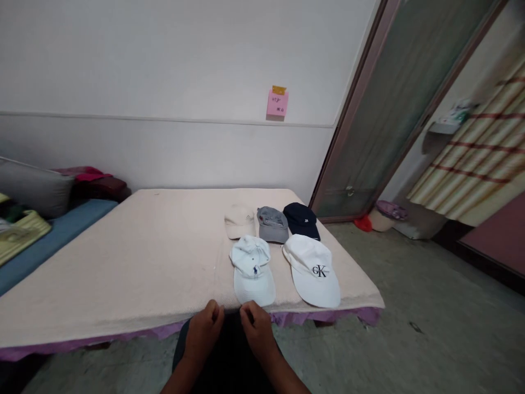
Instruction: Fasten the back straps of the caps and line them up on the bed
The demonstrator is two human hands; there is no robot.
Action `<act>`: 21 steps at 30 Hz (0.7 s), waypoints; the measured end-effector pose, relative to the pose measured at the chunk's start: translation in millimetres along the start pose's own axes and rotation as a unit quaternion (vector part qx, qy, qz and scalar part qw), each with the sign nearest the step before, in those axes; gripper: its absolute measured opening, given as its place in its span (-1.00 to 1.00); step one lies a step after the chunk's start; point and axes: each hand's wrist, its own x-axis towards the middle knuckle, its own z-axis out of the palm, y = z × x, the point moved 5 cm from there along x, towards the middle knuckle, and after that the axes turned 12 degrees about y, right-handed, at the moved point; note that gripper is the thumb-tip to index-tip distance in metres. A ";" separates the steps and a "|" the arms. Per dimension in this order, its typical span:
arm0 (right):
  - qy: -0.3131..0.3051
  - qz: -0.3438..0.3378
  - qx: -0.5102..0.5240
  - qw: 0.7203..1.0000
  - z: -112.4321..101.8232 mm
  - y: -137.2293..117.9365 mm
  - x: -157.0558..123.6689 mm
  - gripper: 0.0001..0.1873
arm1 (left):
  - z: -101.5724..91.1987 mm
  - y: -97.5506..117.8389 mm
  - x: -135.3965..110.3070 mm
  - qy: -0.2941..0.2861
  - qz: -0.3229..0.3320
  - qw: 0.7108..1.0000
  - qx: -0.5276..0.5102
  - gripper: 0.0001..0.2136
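Note:
My left hand (205,330) is loosely closed at the bed's front edge, with no object showing in it. Beside it, my right hand (258,329) is also curled closed and looks bare, just below the brim of a pale blue cap (254,282) with a small dark horse-rider logo. To the right of that lies a white cap (314,273) with black letters on its front. Behind these sit a cream cap (239,223), a grey cap (272,225) and a navy cap (302,220) in a row.
The caps rest on a bed (143,262) with a light cover and purple skirt. At left are a grey pillow (35,189) and dark red fabric. A pink note (278,103) hangs on the wall. A sliding door (369,120), basket (383,218) and curtain (476,148) stand right.

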 end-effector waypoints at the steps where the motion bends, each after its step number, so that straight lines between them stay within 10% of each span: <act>1: 0.004 0.021 0.020 1.000 -2.5 1.0 0.6 -0.82 | 0.8 0.8 0.4 -0.003 0.000 1.000 -0.001 -0.81; 9: 0.033 0.208 0.216 0.953 -13.8 17.8 5.9 -0.80 | 10.2 14.3 2.5 -0.018 0.028 0.999 -0.003 -0.78; 21: 0.204 0.467 0.284 0.812 -44.9 93.5 -8.9 -0.70 | 16.9 17.1 4.5 -0.011 0.015 1.000 -0.014 -0.79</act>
